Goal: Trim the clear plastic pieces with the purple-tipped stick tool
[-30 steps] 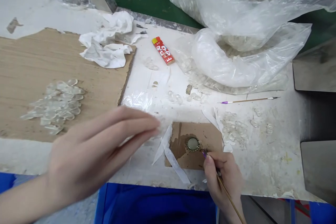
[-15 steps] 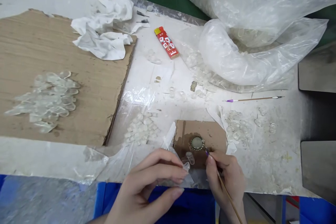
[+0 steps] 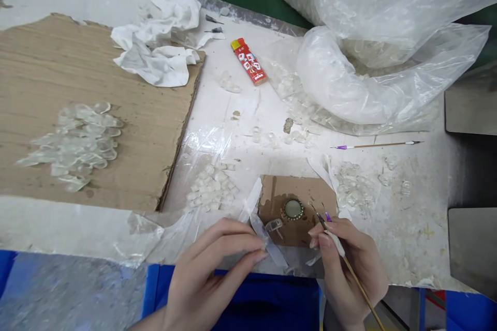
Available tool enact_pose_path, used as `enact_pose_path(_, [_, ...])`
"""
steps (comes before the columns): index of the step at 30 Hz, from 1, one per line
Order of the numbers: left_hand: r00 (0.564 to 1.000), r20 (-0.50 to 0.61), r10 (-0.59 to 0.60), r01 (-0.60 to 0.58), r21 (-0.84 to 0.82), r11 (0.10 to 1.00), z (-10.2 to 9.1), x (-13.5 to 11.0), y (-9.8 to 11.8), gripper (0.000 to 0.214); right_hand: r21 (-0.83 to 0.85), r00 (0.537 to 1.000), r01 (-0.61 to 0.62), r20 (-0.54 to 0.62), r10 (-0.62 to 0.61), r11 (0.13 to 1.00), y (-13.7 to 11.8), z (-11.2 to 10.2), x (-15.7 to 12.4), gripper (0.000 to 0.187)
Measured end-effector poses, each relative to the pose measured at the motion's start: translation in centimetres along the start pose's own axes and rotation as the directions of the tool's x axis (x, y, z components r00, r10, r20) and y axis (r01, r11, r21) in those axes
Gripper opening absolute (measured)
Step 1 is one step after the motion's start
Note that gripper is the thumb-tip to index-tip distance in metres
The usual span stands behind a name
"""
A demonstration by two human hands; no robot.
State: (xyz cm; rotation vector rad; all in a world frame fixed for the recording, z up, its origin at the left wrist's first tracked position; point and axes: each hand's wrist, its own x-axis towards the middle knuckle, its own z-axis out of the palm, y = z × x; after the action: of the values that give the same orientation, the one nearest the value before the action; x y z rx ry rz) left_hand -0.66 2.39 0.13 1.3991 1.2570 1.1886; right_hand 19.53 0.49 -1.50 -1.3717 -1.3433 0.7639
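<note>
Head view: the left hand [image 3: 213, 269] pinches a white strip [image 3: 267, 248] beside a clear piece [image 3: 274, 226], the right hand [image 3: 349, 269] grips a slim brush [image 3: 359, 280], both near the worktop's [image 3: 407, 248] front edge, around a round metal bezel [image 3: 292, 209] on a cardboard scrap [image 3: 306, 194].

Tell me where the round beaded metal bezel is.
In the head view, the round beaded metal bezel sits on a brown cardboard piece at lower centre, between the left hand and the right hand, just right of a clear plastic piece.

Bare left hand [image 3: 209, 274], bare right hand [image 3: 351, 269], short fingernails [image 3: 261, 255]
</note>
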Motion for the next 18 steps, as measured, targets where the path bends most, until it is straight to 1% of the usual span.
enact_pose_path(2, [1.000, 0.007, 0.020, -0.020, 0.031, 0.999, 0.0, -0.2, -0.2, 0.032, -0.083, 0.997, 0.052, 0.059, -0.048, 0.995, -0.1, 0.2, 0.1, 0.030])
enact_pose_path(4, [1.000, -0.011, 0.003, -0.003, 0.046, 0.999, -0.2, -0.3, -0.2, 0.032, -0.196, 0.975, 0.174, 0.172, -0.141, 0.965, -0.2, 0.7, 0.4, 0.030])
enact_pose_path(7, [0.999, -0.037, -0.012, 0.015, 0.081, 0.997, -0.7, -0.1, -0.1, 0.029, -0.301, 0.890, 0.407, 0.346, -0.299, 0.863, -0.5, 1.6, 1.2, 0.026])
enact_pose_path(9, [1.000, -0.004, -0.001, 0.002, 0.102, 0.995, -0.9, 0.1, 0.0, 0.029, -0.305, 0.851, 0.475, 0.399, -0.342, 0.825, -0.7, 2.0, 1.6, 0.026])
enact_pose_path(11, [1.000, 0.023, 0.010, -0.013, 0.110, 0.994, -1.0, 0.3, 0.2, 0.030, -0.294, 0.849, 0.474, 0.404, -0.341, 0.830, -0.9, 2.0, 1.7, 0.026])
enact_pose_path(13, [1.000, 0.016, 0.001, -0.003, 0.109, 0.994, -0.9, 0.3, 0.2, 0.032, -0.282, 0.871, 0.427, 0.383, -0.307, 0.859, -0.8, 1.7, 1.5, 0.026])
enact_pose_path(15, [1.000, -0.004, -0.024, 0.024, 0.089, 0.996, -0.8, 0.3, 0.1, 0.032, -0.251, 0.909, 0.345, 0.330, -0.256, 0.904, -0.6, 1.2, 1.0, 0.025])
enact_pose_path(18, [0.997, -0.010, -0.082, 0.082, 0.006, 0.997, -0.3, 0.2, 0.0, 0.030, -0.113, 0.962, 0.166, 0.236, -0.136, 0.980, -0.2, 0.5, -0.2, 0.026])
